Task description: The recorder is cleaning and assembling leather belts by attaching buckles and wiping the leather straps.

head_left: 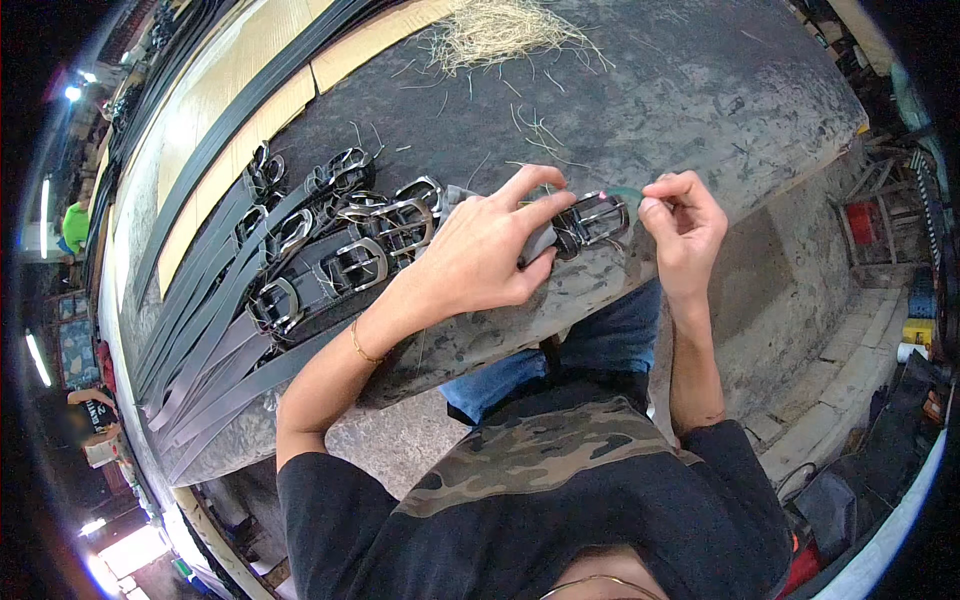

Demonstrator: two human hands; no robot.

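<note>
My left hand [490, 245] is closed on a dark belt end near the table's front edge, with a bit of grey material showing beside its fingers. Just right of those fingers sticks out the belt's metal buckle [602, 218]. My right hand [685, 225] is pinched on one end of a thin green strip [625, 192], which runs leftward over the buckle; a small pink spot shows near it. Left of my left hand lies a pile of dark belts [200, 350] with several metal buckles [360, 262], loose thread ends poking out among them.
A heap of pale, straw-like threads [510, 35] lies at the far side of the dark table [700, 90], with loose strands around it. Long black straps [240, 100] stretch over cardboard [285, 105] at the far left. A person in green [75, 225] is at the left rim.
</note>
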